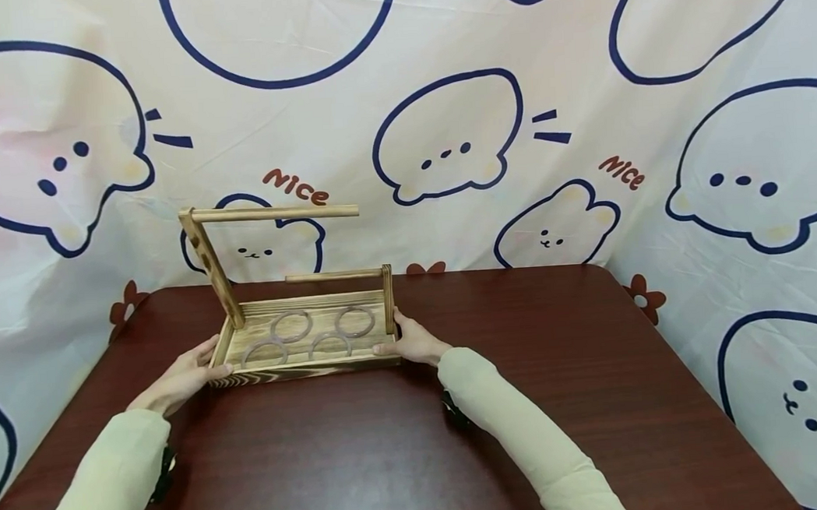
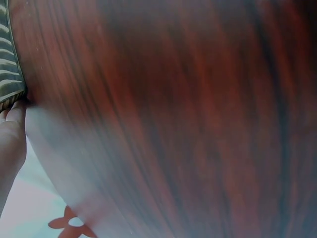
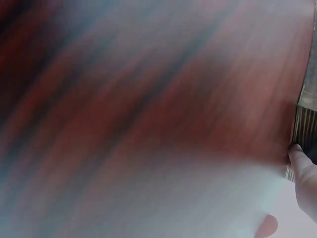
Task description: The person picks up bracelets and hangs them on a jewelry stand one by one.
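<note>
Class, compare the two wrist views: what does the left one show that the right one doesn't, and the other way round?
Only the left wrist view shows the left hand and a flower print with its pale centre visible. Only the right shows the right hand and a rounded reddish shape, too cut off to identify. Both share the red-brown table and part of the wooden rack.

The left hand [image 1: 187, 376] and right hand [image 1: 417, 342] hold opposite ends of a wooden rack [image 1: 310, 371], toward the far edge of a dark red-brown table [image 1: 529, 388]. Four pale rings [image 1: 356, 336] show within its base, and a post [image 1: 213, 271] at each end bears a horizontal bar [image 1: 272, 214], the left one higher. Behind hangs white cloth [image 1: 345, 142] with blue-outlined cartoon figures
</note>
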`<control>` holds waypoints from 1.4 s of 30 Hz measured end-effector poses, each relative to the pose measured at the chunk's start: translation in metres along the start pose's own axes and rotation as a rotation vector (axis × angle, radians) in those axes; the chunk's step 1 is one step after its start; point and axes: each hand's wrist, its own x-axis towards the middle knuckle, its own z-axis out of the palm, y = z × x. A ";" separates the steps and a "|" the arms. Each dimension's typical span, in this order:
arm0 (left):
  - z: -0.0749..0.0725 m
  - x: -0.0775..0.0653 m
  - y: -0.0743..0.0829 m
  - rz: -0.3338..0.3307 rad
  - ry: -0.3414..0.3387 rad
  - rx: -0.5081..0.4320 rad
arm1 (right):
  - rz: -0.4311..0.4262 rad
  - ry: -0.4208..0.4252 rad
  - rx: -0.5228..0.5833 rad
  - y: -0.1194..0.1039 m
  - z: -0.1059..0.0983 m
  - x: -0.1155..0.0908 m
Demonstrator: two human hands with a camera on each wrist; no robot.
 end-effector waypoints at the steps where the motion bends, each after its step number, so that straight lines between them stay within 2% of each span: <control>1: 0.001 0.000 0.001 0.002 0.000 0.003 | 0.002 -0.001 -0.013 0.000 -0.001 -0.001; 4: 0.004 0.001 0.003 0.003 0.010 0.013 | 0.009 -0.012 -0.036 0.001 -0.005 -0.004; 11: 0.012 -0.001 0.008 0.006 0.016 0.054 | 0.005 -0.020 -0.003 0.008 -0.011 -0.012; 27: 0.032 0.001 0.013 0.116 0.051 0.157 | 0.002 0.031 -0.015 0.026 -0.023 -0.034; 32: 0.041 0.001 0.018 0.124 0.043 0.166 | -0.002 0.033 -0.012 0.031 -0.029 -0.044; 42: 0.061 0.004 0.027 0.188 0.057 0.144 | -0.002 0.038 -0.016 0.044 -0.043 -0.060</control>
